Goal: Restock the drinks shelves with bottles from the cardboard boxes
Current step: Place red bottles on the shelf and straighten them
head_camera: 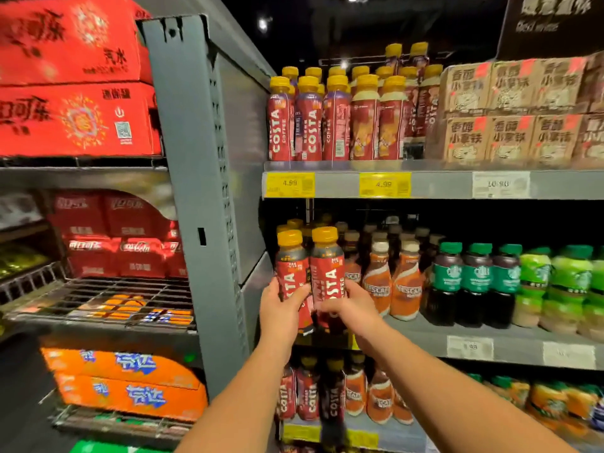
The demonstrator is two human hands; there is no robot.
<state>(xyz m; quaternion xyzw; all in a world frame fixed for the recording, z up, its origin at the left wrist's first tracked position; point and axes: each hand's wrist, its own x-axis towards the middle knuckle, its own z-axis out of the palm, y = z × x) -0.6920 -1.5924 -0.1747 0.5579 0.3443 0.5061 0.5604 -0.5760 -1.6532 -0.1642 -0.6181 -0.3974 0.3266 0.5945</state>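
Observation:
My left hand grips the lower part of a red Costa coffee bottle with a yellow cap. My right hand grips a second, matching Costa bottle right beside it. Both bottles stand upright and touch each other at the left front of the middle shelf. More yellow-capped bottles stand in the dark just behind them. No cardboard box of loose bottles shows near my hands.
Nescafe bottles, green-capped Starbucks bottles and light green bottles fill the middle shelf to the right. Costa bottles and brown cartons stand on the upper shelf. A grey upright separates red cola cases at left.

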